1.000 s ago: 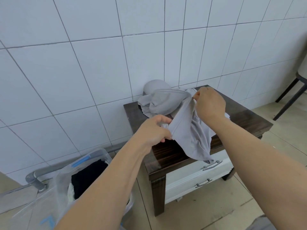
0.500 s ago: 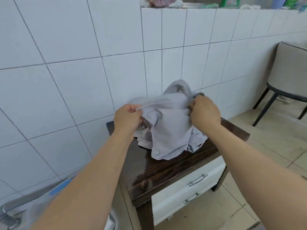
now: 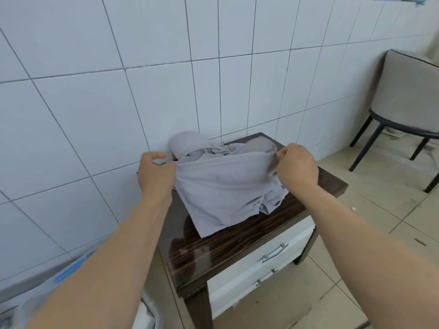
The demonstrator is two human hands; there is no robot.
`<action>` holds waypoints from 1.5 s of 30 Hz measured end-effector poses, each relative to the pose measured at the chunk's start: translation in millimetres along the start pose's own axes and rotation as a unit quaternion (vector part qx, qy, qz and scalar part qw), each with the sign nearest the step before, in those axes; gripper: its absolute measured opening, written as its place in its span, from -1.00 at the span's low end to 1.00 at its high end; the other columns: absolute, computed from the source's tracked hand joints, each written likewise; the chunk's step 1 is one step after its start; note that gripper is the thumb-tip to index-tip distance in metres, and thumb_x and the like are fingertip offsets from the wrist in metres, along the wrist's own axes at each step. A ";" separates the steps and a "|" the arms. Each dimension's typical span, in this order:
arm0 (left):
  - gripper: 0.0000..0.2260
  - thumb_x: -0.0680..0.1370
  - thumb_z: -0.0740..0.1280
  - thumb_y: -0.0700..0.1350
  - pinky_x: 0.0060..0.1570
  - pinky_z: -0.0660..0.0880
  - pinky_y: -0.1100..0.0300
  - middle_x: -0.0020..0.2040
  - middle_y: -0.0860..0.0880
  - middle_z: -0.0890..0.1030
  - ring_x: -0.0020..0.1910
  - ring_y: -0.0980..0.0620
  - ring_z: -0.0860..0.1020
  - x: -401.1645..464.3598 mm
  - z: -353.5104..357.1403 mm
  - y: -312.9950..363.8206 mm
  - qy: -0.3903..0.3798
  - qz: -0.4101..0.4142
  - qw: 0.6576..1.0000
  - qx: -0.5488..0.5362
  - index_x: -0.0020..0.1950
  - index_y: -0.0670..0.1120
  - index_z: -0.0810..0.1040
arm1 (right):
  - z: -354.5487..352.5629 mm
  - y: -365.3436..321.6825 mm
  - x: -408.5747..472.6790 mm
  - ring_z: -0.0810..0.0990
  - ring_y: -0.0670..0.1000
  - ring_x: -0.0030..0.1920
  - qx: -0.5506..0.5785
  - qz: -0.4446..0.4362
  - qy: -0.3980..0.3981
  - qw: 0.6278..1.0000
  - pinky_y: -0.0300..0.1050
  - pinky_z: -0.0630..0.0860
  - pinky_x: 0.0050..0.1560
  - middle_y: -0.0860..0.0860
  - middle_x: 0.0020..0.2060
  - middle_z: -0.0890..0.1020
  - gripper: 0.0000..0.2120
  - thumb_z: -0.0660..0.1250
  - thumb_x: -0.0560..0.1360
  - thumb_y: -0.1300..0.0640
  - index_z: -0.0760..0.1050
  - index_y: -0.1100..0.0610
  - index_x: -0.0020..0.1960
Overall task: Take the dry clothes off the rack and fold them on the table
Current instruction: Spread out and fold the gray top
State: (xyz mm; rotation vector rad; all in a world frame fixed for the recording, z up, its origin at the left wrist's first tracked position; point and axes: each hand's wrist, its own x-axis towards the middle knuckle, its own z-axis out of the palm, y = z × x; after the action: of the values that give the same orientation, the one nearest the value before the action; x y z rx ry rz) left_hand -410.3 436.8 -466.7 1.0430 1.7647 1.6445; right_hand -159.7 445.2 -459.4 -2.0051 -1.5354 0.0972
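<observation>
Two bare hands hold one pale grey, soft cotton garment (image 3: 221, 186) stretched by its top hem at the centre of the frame: the left hand (image 3: 155, 175) pinches the hem's left end between thumb and curled fingers, the right hand (image 3: 297, 168) grips the right end in a closed fist. Its creased lower edge drapes onto the glossy dark wood-grain table (image 3: 237, 243) with white drawers, and more rumpled grey cloth is heaped behind it against the white tiled wall (image 3: 166, 67).
</observation>
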 end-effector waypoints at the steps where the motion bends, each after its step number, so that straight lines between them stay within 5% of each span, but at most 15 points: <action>1: -0.80 0.48 0.28 -0.30 -0.49 0.31 0.41 -0.26 0.05 0.39 -0.35 0.15 0.37 4.8 -2.4 5.5 0.004 0.023 1.000 0.017 0.01 -0.04 0.45 | -4.1 -1.4 4.7 0.44 0.13 -0.10 0.007 -0.002 0.007 1.000 -0.08 0.29 -0.17 0.06 -0.10 0.41 -0.92 0.17 0.56 0.28 0.43 0.17 -0.04; 7: -0.78 0.47 0.18 -0.28 -0.26 0.34 0.15 -0.27 0.04 0.42 -0.29 0.03 0.43 30.4 -6.5 21.3 0.116 0.108 0.983 0.096 0.04 -0.02 0.42 | -11.5 -31.2 3.8 0.48 0.12 -0.06 0.050 -0.018 0.039 0.998 -0.07 0.33 -0.16 0.12 0.02 0.52 -0.84 0.13 0.56 0.27 0.48 0.23 0.04; 9: -0.80 0.51 0.18 -0.24 -0.13 0.40 0.11 -0.10 -0.03 0.50 -0.13 -0.06 0.47 41.6 -15.4 -1.4 0.061 0.048 0.971 0.228 0.11 -0.08 0.44 | 2.3 -33.8 -13.6 0.49 0.12 -0.10 0.035 -0.077 -0.006 0.996 -0.06 0.32 -0.24 0.10 -0.09 0.52 -0.85 0.15 0.57 0.27 0.49 0.25 -0.06; 12: -0.70 0.51 0.18 -0.16 0.14 0.44 0.04 0.22 -0.17 0.49 0.17 -0.18 0.46 34.0 -23.6 -37.6 -0.148 -0.060 0.816 0.555 0.20 -0.14 0.52 | 25.6 -18.4 -37.7 0.42 0.03 -0.06 0.067 -0.177 -0.095 0.977 -0.20 0.31 -0.19 0.02 -0.12 0.44 -0.84 0.21 0.59 0.23 0.47 0.21 -0.15; 13: -0.70 0.49 0.19 -0.15 0.16 0.45 0.04 0.23 -0.18 0.48 0.18 -0.18 0.46 24.4 -21.7 -40.5 -0.167 -0.043 0.800 0.574 0.19 -0.13 0.55 | 31.1 -12.6 -42.7 0.40 -0.01 -0.02 0.100 -0.205 -0.111 0.967 -0.23 0.33 -0.07 0.02 -0.07 0.46 -0.87 0.23 0.59 0.22 0.48 0.20 -0.12; 16: -0.74 0.47 0.21 -0.12 -0.03 0.51 0.24 0.01 -0.03 0.61 -0.04 0.03 0.55 -7.6 -4.0 -31.3 -0.239 0.104 0.885 0.387 -0.01 -0.13 0.66 | 32.2 -9.9 -52.9 0.45 -0.01 0.06 0.189 -0.247 -0.142 0.940 -0.31 0.34 0.07 0.04 -0.01 0.54 -0.89 0.25 0.56 0.26 0.46 0.19 -0.16; 18: -0.83 0.45 0.27 -0.14 -0.14 0.44 0.34 -0.14 0.07 0.61 -0.16 0.14 0.54 -30.0 10.9 -15.9 -0.370 0.121 0.881 0.268 -0.08 -0.09 0.64 | 29.5 -14.1 -54.3 0.46 -0.02 0.07 0.191 -0.272 -0.153 0.930 -0.31 0.35 0.06 0.06 -0.01 0.55 -0.87 0.24 0.55 0.28 0.44 0.24 -0.17; 20: -0.90 0.41 0.32 -0.15 -0.21 0.37 0.16 -0.27 0.02 0.52 -0.28 0.07 0.45 -44.6 24.0 -10.2 -0.427 0.145 0.860 0.239 -0.17 -0.18 0.54 | 25.1 -17.8 -52.6 0.47 0.02 -0.01 0.165 -0.289 -0.170 0.928 -0.21 0.37 -0.01 0.09 -0.07 0.55 -0.87 0.23 0.56 0.27 0.44 0.26 -0.16; 25: -0.88 0.49 0.44 -0.12 -0.07 0.44 0.29 -0.15 0.02 0.56 -0.10 0.10 0.52 -51.5 27.9 -29.2 -0.405 0.013 0.903 0.145 0.01 -0.04 0.59 | 26.4 -7.9 -50.3 0.45 -0.05 -0.21 0.087 -0.248 -0.232 0.937 -0.21 0.34 -0.19 -0.12 -0.27 0.47 -0.92 0.22 0.58 0.16 0.41 0.10 -0.10; 28: -0.93 0.49 0.44 -0.18 -0.18 0.44 0.40 -0.21 0.01 0.56 -0.20 0.14 0.51 -53.6 24.5 -36.6 -0.368 -0.007 0.921 0.129 -0.10 -0.05 0.58 | 35.0 -5.6 -57.0 0.46 -0.18 -0.25 0.161 -0.155 -0.256 0.941 -0.36 0.32 -0.27 -0.14 -0.26 0.52 -0.95 0.28 0.55 0.10 0.49 0.07 -0.04; 31: -0.92 0.50 0.42 -0.24 -0.30 0.41 0.48 -0.23 0.02 0.55 -0.25 0.14 0.49 -58.1 23.8 -38.4 -0.312 -0.007 0.944 0.106 -0.06 -0.10 0.56 | 42.0 -14.5 -62.2 0.48 -0.12 -0.29 0.300 -0.032 -0.223 0.927 -0.30 0.38 -0.25 -0.06 -0.30 0.56 -0.92 0.38 0.50 0.13 0.52 0.10 -0.15; 36: -0.85 0.52 0.38 -0.25 -0.16 0.40 0.33 -0.09 -0.06 0.56 -0.14 0.06 0.50 -59.5 18.6 -38.6 -0.304 -0.026 0.948 0.092 0.06 -0.11 0.53 | 48.0 -29.4 -61.9 0.45 -0.09 -0.30 0.378 0.096 -0.262 0.883 -0.26 0.35 -0.31 -0.05 -0.36 0.50 -0.75 0.49 0.42 0.03 0.48 0.13 -0.28; 41: -0.78 0.51 0.40 -0.27 -0.03 0.48 0.22 -0.06 -0.09 0.56 -0.11 0.05 0.52 -58.3 6.9 -31.9 -0.346 -0.045 0.929 0.120 0.14 -0.12 0.55 | 50.2 -36.1 -55.1 0.56 0.03 -0.17 0.370 0.082 -0.261 0.888 -0.07 0.47 -0.11 0.15 -0.16 0.66 -0.74 0.45 0.44 0.14 0.58 0.34 -0.01; 45: -0.84 0.51 0.39 -0.30 -0.09 0.48 0.31 -0.08 -0.07 0.61 -0.14 0.09 0.53 -48.5 -5.8 -19.6 -0.362 -0.047 0.921 0.132 0.06 -0.14 0.61 | 41.1 -32.5 -50.7 0.43 0.01 -0.34 0.242 -0.048 -0.170 0.954 -0.08 0.36 -0.24 0.09 -0.39 0.51 -0.63 0.33 0.54 0.00 0.49 0.31 -0.22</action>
State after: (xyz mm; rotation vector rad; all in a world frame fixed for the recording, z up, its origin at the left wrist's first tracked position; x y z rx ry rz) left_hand -390.8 394.8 -491.7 1.4256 1.4959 0.7948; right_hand -220.7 421.5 -491.5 -1.5725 -1.6150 0.7418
